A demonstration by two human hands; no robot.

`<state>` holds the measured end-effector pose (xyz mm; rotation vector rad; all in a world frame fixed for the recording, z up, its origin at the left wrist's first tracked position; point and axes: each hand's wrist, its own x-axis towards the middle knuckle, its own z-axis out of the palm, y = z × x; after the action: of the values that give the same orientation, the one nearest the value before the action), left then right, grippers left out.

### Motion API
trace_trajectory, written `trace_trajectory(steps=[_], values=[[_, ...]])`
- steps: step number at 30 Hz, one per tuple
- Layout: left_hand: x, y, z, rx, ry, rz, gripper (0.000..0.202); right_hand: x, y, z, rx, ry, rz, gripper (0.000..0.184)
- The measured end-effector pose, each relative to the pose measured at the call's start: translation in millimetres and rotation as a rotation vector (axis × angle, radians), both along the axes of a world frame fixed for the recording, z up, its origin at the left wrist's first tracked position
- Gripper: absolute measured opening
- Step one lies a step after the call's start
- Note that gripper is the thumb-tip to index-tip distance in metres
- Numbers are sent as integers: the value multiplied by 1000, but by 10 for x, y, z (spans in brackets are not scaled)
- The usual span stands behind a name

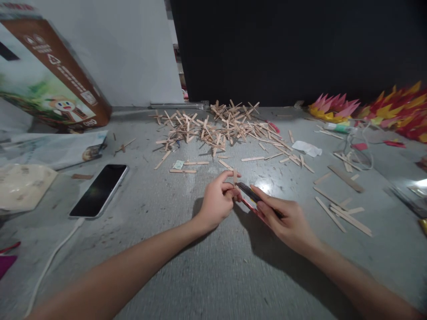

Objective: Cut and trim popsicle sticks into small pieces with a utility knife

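Observation:
Near the middle of the table, my left hand (218, 202) is closed on a small wooden craft stick (235, 177), which stands nearly upright between the fingers. My right hand (283, 218) grips a slim black hand tool (247, 192) with a red part along its lower side. Its exact kind I cannot make out. The tool's tip is close against the stick, right at the left fingertips; whether it touches is unclear. Just beyond the hands lie flat craft sticks (183, 171) beside a small pale green square (178, 165).
A heap of crossed craft sticks (210, 126) spreads along the back. Loose sticks (350, 218) lie at right, near a white paper scrap (307, 148) and pink, yellow and red paper petals (335, 106). At left are a cabled phone (99, 191) and a printed box (56, 75).

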<state>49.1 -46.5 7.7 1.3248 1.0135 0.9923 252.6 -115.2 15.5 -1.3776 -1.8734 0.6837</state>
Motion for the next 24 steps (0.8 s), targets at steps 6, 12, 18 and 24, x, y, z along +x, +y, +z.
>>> trace_trajectory(steps=[6, 12, 18, 24], values=[[6, 21, -5, -7, -42, -23, 36, 33, 19, -1, -46, -9, -13, 46], [7, -37, 10, 48, 100, 25, 34, -17, -25, -14, 124, -175, 9, 51], [-15, -17, 18, 40, 79, -8, 38, 36, -8, -45, 110, -144, 46, 51], [-34, 28, 23, -33, -38, -90, 44, 162, 79, -45, 109, -121, 90, 46]])
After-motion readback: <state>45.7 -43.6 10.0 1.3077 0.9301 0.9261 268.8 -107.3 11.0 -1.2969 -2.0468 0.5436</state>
